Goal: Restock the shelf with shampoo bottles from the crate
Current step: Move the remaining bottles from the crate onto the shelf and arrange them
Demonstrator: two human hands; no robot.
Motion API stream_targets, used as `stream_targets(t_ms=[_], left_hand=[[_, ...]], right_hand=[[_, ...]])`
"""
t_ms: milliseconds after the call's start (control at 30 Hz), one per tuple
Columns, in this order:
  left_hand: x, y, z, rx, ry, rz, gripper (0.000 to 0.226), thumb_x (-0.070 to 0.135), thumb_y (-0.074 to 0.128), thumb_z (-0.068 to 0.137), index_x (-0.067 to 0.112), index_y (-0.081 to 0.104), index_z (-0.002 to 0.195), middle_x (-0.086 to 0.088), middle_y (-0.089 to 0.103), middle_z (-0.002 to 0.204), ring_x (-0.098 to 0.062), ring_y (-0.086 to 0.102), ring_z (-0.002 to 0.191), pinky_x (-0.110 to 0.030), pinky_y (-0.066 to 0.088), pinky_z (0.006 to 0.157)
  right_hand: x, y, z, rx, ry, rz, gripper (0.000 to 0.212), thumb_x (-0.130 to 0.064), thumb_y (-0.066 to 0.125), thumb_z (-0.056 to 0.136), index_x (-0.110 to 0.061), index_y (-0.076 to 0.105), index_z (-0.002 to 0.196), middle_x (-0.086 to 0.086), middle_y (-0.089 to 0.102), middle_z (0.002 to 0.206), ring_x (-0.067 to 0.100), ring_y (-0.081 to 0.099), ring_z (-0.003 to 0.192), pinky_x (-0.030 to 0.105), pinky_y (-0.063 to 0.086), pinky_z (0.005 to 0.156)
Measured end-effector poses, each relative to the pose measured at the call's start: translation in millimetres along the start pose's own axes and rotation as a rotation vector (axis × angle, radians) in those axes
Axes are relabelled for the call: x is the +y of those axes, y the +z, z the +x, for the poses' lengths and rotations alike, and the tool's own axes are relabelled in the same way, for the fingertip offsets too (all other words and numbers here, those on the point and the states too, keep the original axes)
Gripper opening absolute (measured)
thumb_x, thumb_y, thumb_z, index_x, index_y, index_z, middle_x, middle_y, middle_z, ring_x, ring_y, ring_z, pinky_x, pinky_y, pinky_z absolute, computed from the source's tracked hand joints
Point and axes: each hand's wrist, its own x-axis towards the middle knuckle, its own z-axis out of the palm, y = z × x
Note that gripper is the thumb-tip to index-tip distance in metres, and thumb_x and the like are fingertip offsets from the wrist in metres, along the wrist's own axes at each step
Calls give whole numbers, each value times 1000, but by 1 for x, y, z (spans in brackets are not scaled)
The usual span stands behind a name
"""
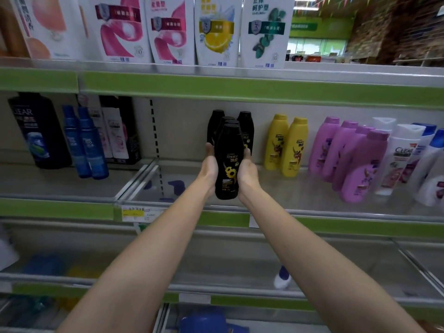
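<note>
1. Two bare hands are reaching forward side by side at the centre of the frame, the left hand [209,168] and the right hand [247,168] pressing in from either flank.
2. Both hands are clamping a black shampoo bottle [227,162] between them, fingers curling round its sides; neither hand is free.
3. The bottle is standing upright, cap at the top, long axis vertical, its sunflower label facing the camera.
4. Its base is appearing to hover just above the front of the middle shelf [312,213]; whether it is touching the shelf cannot be told.
5. Directly behind it, further back on the shelf, more matching black bottles [245,127] are standing in a cluster, so the open spot is lying straight ahead of the hands, both equally near.
6. To the right, yellow bottles [287,145] are standing, then purple bottles [348,159] towards the right edge.
7. At the left, blue spray bottles [86,143] are standing beside a large dark bottle.
8. The crate is not showing anywhere in the frame.
</note>
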Motion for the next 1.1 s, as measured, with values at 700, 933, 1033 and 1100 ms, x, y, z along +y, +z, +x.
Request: stream_targets(t_ms=[700,933,1033,1100], left_hand=[[20,-22,41,262,164,315,53,40,30,101,18,24,149,-9,30,153,-28,30,141,-41,26,115],[29,-29,80,191,214,626,69,22,60,88,15,25,147,-17,40,143,-36,49,124,-40,47,98],[32,-26,89,185,254,700,53,16,48,97,7,25,144,-18,43,138,-31,54,109,-26,49,75],[30,-27,92,155,261,714,48,14,47,97,5,29,141,-20,45,136,-26,54,96,-25,48,63]], right_hand=[[-27,-31,69,-3,-160,-272,48,-26,31,101,-6,32,145,14,34,150,29,32,138,39,26,115],[-15,-26,108,-53,-179,-451,60,-28,47,97,-8,21,148,16,35,149,35,36,136,48,34,111],[-16,-23,120,6,-218,-599,51,-31,51,95,-11,35,139,19,44,137,38,46,125,50,41,103],[-17,-22,123,6,-222,-602,48,-30,53,94,-12,38,136,19,47,132,38,50,119,50,45,99]])
